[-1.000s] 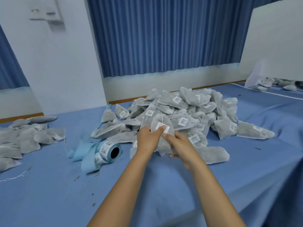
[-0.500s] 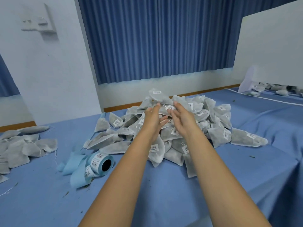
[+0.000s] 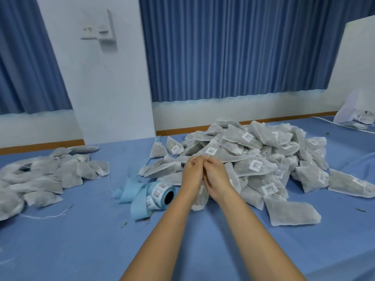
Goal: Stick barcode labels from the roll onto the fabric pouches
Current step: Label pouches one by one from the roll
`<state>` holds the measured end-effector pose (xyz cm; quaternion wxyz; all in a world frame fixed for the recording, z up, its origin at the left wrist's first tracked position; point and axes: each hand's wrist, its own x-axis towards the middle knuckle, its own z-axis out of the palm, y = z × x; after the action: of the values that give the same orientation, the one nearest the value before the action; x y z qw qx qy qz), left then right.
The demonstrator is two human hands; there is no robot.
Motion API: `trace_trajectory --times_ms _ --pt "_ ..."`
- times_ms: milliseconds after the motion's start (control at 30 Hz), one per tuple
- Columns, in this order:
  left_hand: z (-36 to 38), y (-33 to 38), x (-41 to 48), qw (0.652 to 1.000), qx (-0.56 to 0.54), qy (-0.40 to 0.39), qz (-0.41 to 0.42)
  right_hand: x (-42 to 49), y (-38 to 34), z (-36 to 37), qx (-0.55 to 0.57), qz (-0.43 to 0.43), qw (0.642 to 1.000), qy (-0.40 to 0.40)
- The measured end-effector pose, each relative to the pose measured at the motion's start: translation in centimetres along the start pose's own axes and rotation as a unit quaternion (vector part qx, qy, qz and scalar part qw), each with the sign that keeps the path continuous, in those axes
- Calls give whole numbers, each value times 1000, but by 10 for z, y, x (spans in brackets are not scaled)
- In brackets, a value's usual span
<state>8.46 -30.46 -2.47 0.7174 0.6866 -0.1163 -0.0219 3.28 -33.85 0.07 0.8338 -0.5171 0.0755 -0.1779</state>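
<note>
Your left hand [image 3: 192,171] and right hand [image 3: 216,173] are pressed together, knuckles touching and fingers curled away from the camera. The fingertips are hidden, so you cannot tell whether they pinch anything. One pouch [image 3: 199,199] shows under your wrists, mostly covered by them; whether you hold it or it lies on the table [image 3: 81,240] is unclear.

Just behind your hands, the big pile [image 3: 263,159] of grey pouches spreads right and far. Many of them carry white labels [image 3: 255,165] with barcodes, but the print is too small to read. Far left, a second heap [image 3: 40,175] of pouches shows no labels on the sides you can see, and the left edge of the picture cuts it off. At the far right, a few more pouches [image 3: 363,116] sit by a white board [image 3: 357,57], blurred and also cut off.

The roll [image 3: 162,192] lies on its side just left of your left wrist, its dark core facing near-right. The labels on it are also unreadable. Its loose blue strip [image 3: 138,197] trails to the left.
</note>
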Motion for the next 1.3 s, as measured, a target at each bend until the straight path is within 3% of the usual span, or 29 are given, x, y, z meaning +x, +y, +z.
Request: trace_trajectory --times_ms 167,333,500,567,667,733,933,1067,1200,1300 --pt "-76 -5 -1 995 39 83 30 -2 39 55 -85 18 995 -40" --pt "-158 -14 -11 984 70 159 30 -13 97 121 -65 29 993 -94" --pt "-250 -44 -34 958 204 200 2 -27 174 162 -196 37 970 -140" --pt "-284 -60 -43 915 306 260 -27 -34 203 170 -270 43 946 -175" --pt "-331 -74 -57 789 489 352 -121 -35 227 182 -322 32 930 -172" --pt "-359 -79 -63 743 530 368 -182 -32 232 188 -361 15 918 -161" --pt "-410 -76 -63 717 501 437 -212 -27 241 188 -448 -44 881 -147" --pt "-432 -76 -63 670 535 450 -251 -25 242 187 -433 -39 889 -143" --pt "-441 -74 -62 620 623 402 -259 -27 239 186 -446 -47 878 -167" --pt "-440 -70 -58 630 660 347 -218 -29 238 187 -451 -50 870 -192"
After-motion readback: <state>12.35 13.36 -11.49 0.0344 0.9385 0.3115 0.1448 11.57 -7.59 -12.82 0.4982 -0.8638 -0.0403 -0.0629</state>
